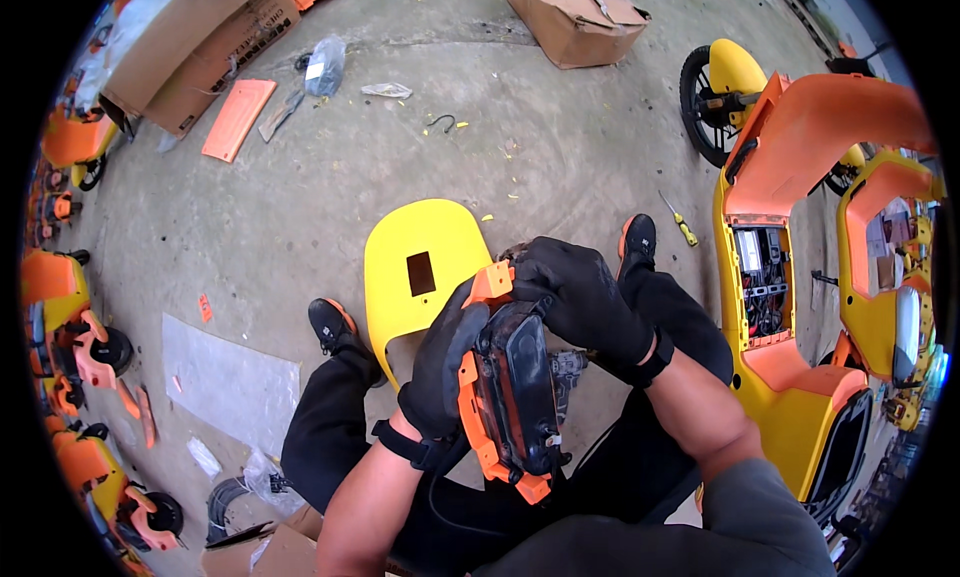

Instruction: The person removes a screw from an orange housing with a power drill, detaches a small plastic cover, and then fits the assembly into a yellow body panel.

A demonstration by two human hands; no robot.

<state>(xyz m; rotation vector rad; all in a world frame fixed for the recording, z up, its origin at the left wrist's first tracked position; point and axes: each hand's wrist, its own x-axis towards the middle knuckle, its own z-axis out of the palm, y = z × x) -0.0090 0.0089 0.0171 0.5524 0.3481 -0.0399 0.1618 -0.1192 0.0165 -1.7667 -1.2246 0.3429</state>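
Observation:
Over my lap I hold a black, glossy, lamp-like housing (520,382) set in an orange plastic frame (476,417). My left hand (440,362), in a black glove, is closed around the frame's left side. The gloved right hand (590,302) has its fingers curled onto the far end of the housing, and its fingertips are partly hidden. A thin black cable hangs below the housing. Just beyond my left hand lies a yellow body panel (390,257) with a rectangular hole, on the floor between my feet.
To the right stands a yellow-and-orange scooter (745,352), its compartment showing wiring. A yellow-handled screwdriver (684,225) lies near my right foot. Cardboard boxes (575,27), an orange panel (240,120) and plastic bags lie farther off. More scooters (60,287) line the left.

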